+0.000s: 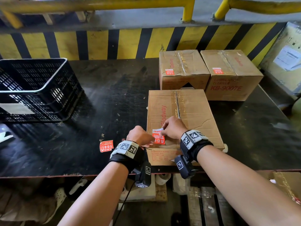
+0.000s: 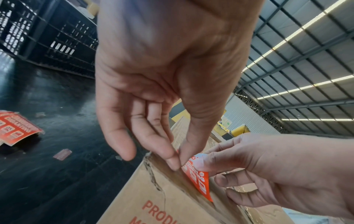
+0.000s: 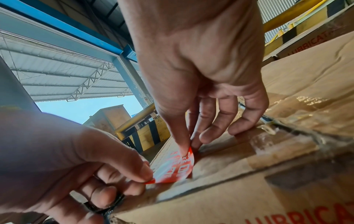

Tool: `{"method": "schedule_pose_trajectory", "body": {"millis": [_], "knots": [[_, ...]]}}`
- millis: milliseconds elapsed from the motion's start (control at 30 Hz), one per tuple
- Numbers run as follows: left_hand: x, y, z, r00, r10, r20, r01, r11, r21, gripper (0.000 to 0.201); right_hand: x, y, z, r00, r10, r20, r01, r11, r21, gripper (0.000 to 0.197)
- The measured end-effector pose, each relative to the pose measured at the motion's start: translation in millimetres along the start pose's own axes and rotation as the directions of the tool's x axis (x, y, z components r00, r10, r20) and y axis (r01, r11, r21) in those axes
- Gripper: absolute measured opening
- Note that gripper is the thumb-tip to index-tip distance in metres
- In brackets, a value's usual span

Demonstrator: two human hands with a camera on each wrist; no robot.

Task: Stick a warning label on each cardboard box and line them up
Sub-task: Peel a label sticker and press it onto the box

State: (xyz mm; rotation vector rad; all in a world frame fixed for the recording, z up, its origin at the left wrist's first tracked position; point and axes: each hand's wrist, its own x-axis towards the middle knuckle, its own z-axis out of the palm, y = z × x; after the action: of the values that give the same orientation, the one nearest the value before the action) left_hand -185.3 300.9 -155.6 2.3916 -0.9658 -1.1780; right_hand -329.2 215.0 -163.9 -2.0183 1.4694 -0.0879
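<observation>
A cardboard box (image 1: 193,115) stands at the table's front edge. On its near left top corner lies an orange and white warning label (image 1: 158,137), partly lifted off the cardboard (image 3: 178,168). My left hand (image 1: 141,138) pinches the label's near left corner between thumb and forefinger (image 2: 179,164). My right hand (image 1: 173,128) pinches the label's far edge (image 3: 188,149), its other fingers resting on the box top. Two more boxes (image 1: 183,69) (image 1: 230,74) stand side by side behind, each with an orange label on top.
A small stack of spare orange labels (image 1: 106,145) lies on the black table (image 1: 105,101) left of my left hand. A black plastic crate (image 1: 35,88) stands at the far left. A yellow and black striped barrier (image 1: 97,44) runs along the back.
</observation>
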Motion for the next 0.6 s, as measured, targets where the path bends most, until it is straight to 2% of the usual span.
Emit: {"method": "schedule_pose_trajectory", "body": {"millis": [400, 600], "knots": [[-11.4, -0.5, -0.4, 0.992, 0.096, -0.077, -0.084, 0.987, 0.14, 0.017, -4.5, -1.8, -1.9, 0.999, -0.034, -0.014, 0.034, 0.999, -0.007, 0.021], [-15.7, 0.0, 6.2, 0.959, 0.228, -0.168, -0.155, 0.918, 0.365, 0.041, -7.8, -2.5, -1.2, 0.999, -0.039, -0.03, 0.039, 0.999, -0.002, 0.02]]}}
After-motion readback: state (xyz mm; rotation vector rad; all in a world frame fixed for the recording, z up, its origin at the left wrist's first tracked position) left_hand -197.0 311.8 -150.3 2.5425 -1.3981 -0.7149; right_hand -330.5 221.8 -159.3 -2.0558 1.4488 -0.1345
